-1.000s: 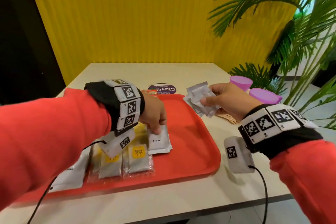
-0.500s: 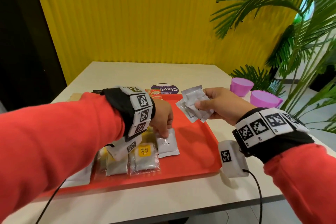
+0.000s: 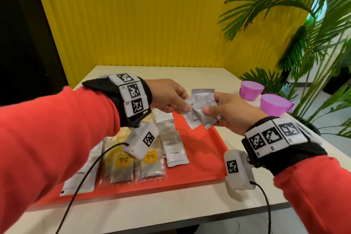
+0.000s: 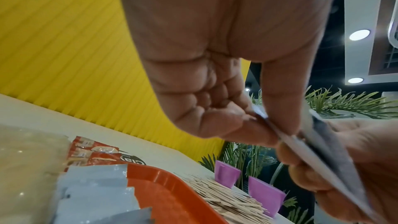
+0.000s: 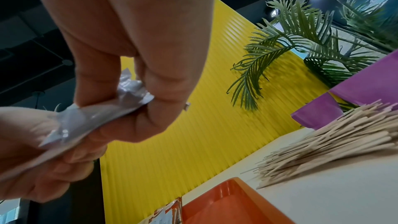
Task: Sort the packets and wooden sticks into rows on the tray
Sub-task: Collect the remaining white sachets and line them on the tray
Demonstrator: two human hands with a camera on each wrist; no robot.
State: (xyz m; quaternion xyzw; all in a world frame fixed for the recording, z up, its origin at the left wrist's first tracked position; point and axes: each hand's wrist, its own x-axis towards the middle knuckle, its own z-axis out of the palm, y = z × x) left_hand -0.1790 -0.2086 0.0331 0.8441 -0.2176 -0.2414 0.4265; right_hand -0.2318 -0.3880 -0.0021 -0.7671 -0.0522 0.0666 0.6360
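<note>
My L hand [image 3: 167, 96] has come up off the Cream packet [image 3: 175, 155] it was setting down a sec ago; that one now lies flat on the tray [image 3: 205, 159], below and just beside my L wrist, next to the RELAX sachets [image 3: 151, 163]. Now L thumb and fingers pinch the near edge of the silver packet bundle [image 3: 201, 108], which my R hand [image 3: 231, 112] grips from the other side. So, as I read it: one placed, next one being peeled off for the Cream row.

Room: bare tray under and right of both hands, up to its rim by my R wrist. Wooden sticks [image 5: 318, 135] are off the tray, beyond the R hand beside the purple cups [image 3: 273, 103], not yet sorted. Bundle is loose, could shed pkts.
</note>
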